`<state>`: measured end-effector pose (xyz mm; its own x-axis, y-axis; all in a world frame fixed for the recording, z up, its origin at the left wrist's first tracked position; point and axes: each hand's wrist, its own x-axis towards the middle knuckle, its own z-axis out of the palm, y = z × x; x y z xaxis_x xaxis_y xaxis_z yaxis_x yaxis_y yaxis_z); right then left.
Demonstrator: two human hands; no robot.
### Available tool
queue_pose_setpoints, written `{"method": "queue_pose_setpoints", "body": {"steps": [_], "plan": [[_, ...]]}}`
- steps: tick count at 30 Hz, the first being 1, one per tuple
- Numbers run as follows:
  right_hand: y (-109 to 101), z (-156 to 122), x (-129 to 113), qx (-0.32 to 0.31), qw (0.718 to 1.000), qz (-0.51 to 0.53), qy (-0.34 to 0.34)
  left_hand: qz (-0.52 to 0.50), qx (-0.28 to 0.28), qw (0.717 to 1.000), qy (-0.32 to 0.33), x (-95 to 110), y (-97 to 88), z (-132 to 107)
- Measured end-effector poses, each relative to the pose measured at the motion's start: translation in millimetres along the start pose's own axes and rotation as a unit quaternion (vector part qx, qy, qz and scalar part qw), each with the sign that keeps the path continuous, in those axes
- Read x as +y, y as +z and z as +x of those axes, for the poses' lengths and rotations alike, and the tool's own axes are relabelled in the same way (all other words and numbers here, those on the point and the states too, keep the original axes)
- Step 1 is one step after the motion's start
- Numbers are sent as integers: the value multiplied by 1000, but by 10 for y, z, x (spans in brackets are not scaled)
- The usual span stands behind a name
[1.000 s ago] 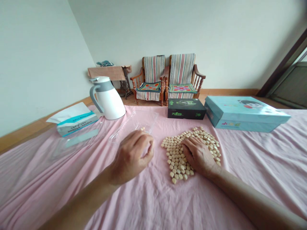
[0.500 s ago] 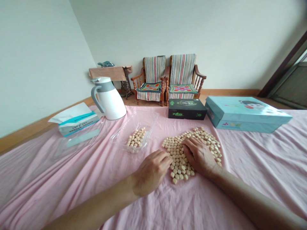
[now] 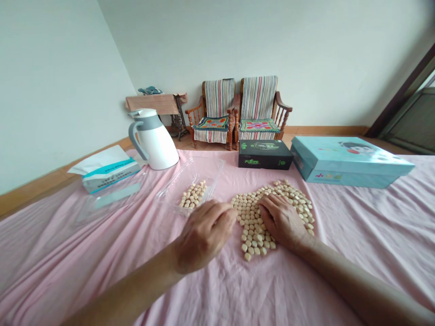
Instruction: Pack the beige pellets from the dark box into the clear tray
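Right hand [image 3: 282,222] flat on pile of pale nut-like pieces [image 3: 253,226], center, fingers spread; left hand [image 3: 204,235] curled at pile edge, maybe gripping some, can't tell, blocking corner of clear plastic tray [image 3: 207,170]; white jug [image 3: 154,140] upper left.

The left hand [image 3: 204,236] sits knuckles up, fingers curled downward and bunched; whether they pinch anything is hard to tell from this angle; the right hand [image 3: 282,222] lies flat, palm down, fingers slightly spread; the bare left forearm [image 3: 125,294] and right forearm [image 3: 356,285] angle in from the lower corners.
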<state>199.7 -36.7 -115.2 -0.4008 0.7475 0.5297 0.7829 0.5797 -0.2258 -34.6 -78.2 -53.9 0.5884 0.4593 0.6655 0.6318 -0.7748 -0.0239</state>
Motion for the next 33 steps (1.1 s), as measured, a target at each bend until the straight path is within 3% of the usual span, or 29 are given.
{"method": "queue_pose_setpoints", "body": {"steps": [4,6,8,11,14,18,23,33], "plan": [[7,-1,6,0,1000,-1,1,145,100,984,-35,-246,-250,129],[12,-1,11,0,1000,-2,1,157,124,979,-50,-297,-267,124],[15,1,13,0,1000,-2,2,112,125,986,-22,-259,-206,71],[13,2,11,-1,1000,-4,3,25,24,999,29,-96,-13,-35],[9,0,8,-2,1000,-4,0,19,-142,989,-23,40,207,-83],[17,-5,17,-3,1000,-4,-1,43,-238,966,-86,41,394,-45],[25,-6,24,-6,1000,1,2,42,-281,952,-113,-49,461,34],[15,-1,13,-16,1000,5,10,-44,-227,963,-137,-98,534,-16]]}}
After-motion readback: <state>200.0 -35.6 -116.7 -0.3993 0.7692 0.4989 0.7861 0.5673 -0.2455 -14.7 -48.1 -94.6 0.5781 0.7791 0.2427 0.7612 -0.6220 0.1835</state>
